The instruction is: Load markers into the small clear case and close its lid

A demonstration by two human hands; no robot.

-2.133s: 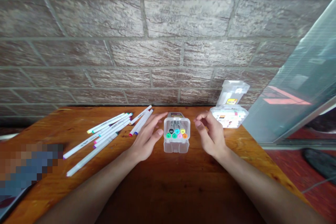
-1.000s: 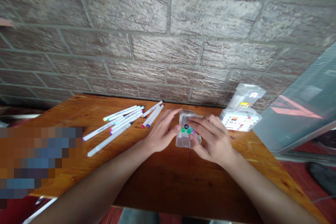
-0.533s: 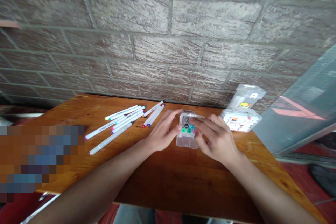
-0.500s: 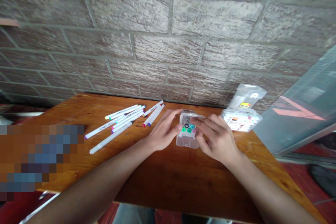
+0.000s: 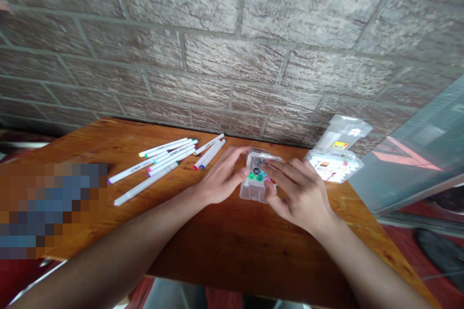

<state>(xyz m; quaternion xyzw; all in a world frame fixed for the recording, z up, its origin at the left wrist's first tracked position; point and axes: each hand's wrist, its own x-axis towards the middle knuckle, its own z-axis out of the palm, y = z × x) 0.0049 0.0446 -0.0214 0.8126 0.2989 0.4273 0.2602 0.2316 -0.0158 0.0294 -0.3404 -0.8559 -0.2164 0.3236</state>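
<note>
A clear plastic case [image 5: 253, 194] stands in the middle of the table, holding several markers with round green, black, blue and pink ends [image 5: 259, 177] facing me. My left hand [image 5: 225, 173] grips its left side, the thumb near the front and the fingers reaching along toward the back. My right hand [image 5: 295, 186] is at the right side of the case. Its bent fingers and thumb close in around the marker ends there and partly cover them. To the left, several white markers [image 5: 170, 158] with coloured tips lie loose on the wood.
A second clear case [image 5: 335, 166], filled with markers, stands at the right with its lid [image 5: 342, 130] raised. The wooden table [image 5: 232, 246] meets a stone-block wall [image 5: 203, 58] at the back. A glass panel [image 5: 416, 149] is on the right. A blurred patch covers the left side.
My right thumb has shifted left and up over the pink marker end, and an orange end now shows beside it. My left hand keeps its hold. The view has shifted slightly.
</note>
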